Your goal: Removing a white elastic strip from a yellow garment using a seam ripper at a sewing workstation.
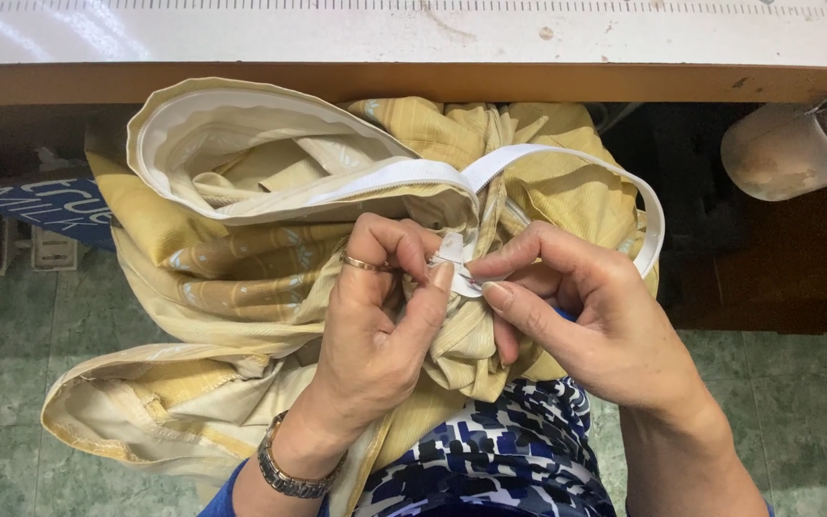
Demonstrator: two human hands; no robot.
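Note:
A bundle of yellow patterned fabric (241, 278) lies in my lap, with a white zipper tape (385, 177) sewn along its edge and looping out to the right. My left hand (375, 325), wearing a ring and a metal wristwatch, pinches the end of the white tape between thumb and fingers. My right hand (586, 316) pinches the same tape end from the right, fingertips almost meeting those of the left. The small part at the tape end is mostly hidden by my fingers.
A wooden table edge (413, 81) with a white top and ruler strip runs across above the fabric. A cardboard tube (796, 148) sticks out at the right. Green tiled floor (11, 364) shows below. My blue-and-white patterned clothing (490, 460) is under the fabric.

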